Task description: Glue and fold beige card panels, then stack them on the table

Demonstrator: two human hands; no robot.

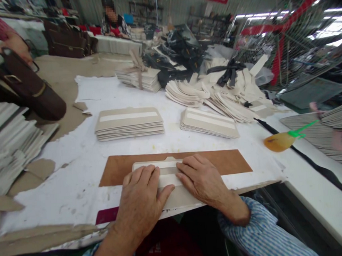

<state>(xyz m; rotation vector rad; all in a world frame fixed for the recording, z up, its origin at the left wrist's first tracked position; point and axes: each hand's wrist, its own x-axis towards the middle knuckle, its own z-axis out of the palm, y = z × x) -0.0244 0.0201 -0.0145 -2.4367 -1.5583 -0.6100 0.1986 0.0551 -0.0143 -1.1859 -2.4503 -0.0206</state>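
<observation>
A beige board panel (pixel 178 197) with pale strips across it lies near the table's front edge, over a long brown leather-like strip (pixel 231 162). My left hand (pixel 144 197) rests on the panel's left part, fingers stretched out and thumb apart. On the right part lies my right hand (pixel 201 178), palm down, its fingers extended along a pale strip. Both hands press on the surface without gripping it. Beyond them are two stacks of similar panels, a left stack (pixel 130 123) and a right stack (pixel 208 122).
An orange glue bottle (pixel 280 141) with a green nozzle lies at right. Loose beige pieces (pixel 186 93) and a tied bundle (pixel 139 79) stand farther back. Brown bags (pixel 38 89) and another person's hand (pixel 17 48) are at left. A caged fan (pixel 283 28) is at upper right.
</observation>
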